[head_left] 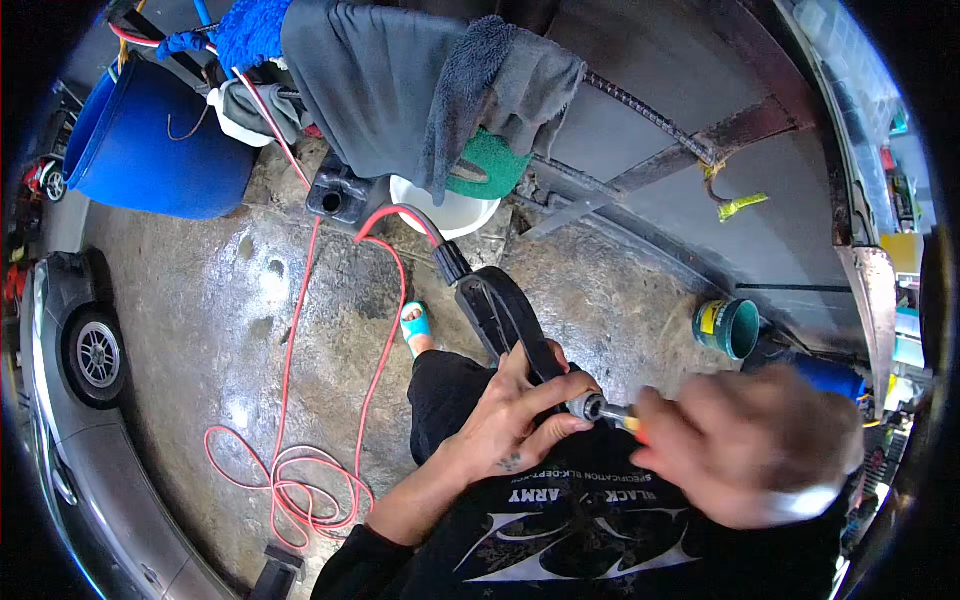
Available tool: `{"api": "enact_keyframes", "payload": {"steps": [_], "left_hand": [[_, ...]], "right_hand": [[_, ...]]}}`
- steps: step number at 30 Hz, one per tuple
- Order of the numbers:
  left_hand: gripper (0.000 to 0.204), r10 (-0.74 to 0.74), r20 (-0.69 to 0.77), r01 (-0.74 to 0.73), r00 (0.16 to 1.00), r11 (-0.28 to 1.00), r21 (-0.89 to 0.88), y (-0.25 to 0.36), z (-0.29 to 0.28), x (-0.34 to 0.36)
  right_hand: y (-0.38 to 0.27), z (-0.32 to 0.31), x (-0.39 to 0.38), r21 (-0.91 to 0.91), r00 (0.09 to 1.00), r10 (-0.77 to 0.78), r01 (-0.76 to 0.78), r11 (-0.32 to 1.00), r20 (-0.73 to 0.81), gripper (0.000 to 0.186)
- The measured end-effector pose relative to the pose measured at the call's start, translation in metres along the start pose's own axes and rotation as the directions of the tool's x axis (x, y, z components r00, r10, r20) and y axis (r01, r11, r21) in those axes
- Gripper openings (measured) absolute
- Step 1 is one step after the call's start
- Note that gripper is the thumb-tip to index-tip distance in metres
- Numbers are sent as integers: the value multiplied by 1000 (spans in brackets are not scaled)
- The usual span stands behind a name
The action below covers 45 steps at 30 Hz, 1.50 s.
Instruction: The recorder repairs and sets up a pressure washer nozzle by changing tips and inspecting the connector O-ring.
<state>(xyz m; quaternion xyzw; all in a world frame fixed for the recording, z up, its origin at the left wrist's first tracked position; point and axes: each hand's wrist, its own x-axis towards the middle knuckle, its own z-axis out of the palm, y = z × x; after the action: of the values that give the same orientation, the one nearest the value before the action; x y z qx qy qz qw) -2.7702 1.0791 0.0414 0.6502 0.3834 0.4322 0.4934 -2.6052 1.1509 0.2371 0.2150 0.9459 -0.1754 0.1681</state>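
Note:
My left hand (508, 420) is closed round a black spray gun (500, 305), which tilts across my lap. A red hose (402, 212) joins its far end through a black ribbed collar (451, 262). At the near end, a round metal fitting (586, 405) sits by my left thumb and fingers. My right hand (745, 440), smeared by motion, grips what looks like a screwdriver (622, 414) with a metal shaft and an orange-yellow handle. Its tip meets the fitting's opening; how deep it sits is hidden.
Hose loops (310, 490) lie on the wet concrete floor, left of my legs. A grey car (110, 480) stands at left. Beyond are a blue barrel (165, 150), a white bucket (465, 212) and hanging grey cloths (370, 90). A green bucket (738, 328) lies tipped at right.

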Motion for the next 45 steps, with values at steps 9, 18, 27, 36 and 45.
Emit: {"api": "enact_keyframes", "payload": {"steps": [9, 18, 27, 36, 45], "left_hand": [[34, 163, -18, -164, 986, 969, -188, 0, -3, 7], [34, 139, 0, -134, 990, 954, -268, -6, 3, 7], [35, 31, 103, -12, 994, 984, -178, 2, 4, 13], [36, 1, 45, 0, 999, 1000, -11, -16, 8, 24], [51, -16, -44, 4, 999, 960, -280, -18, -25, 34]], "right_hand": [[-7, -10, -14, 1, 981, 162, -163, 987, -102, 29], [-9, -9, -13, -1, 955, 109, -114, 994, -277, 23], [-8, 20, -9, -162, 933, -151, 102, 981, -327, 13], [14, 36, 0, 92, 940, 315, -328, 940, 133, 38], [21, -14, 24, 431, 787, 449, -262, 863, -422, 83]]}}
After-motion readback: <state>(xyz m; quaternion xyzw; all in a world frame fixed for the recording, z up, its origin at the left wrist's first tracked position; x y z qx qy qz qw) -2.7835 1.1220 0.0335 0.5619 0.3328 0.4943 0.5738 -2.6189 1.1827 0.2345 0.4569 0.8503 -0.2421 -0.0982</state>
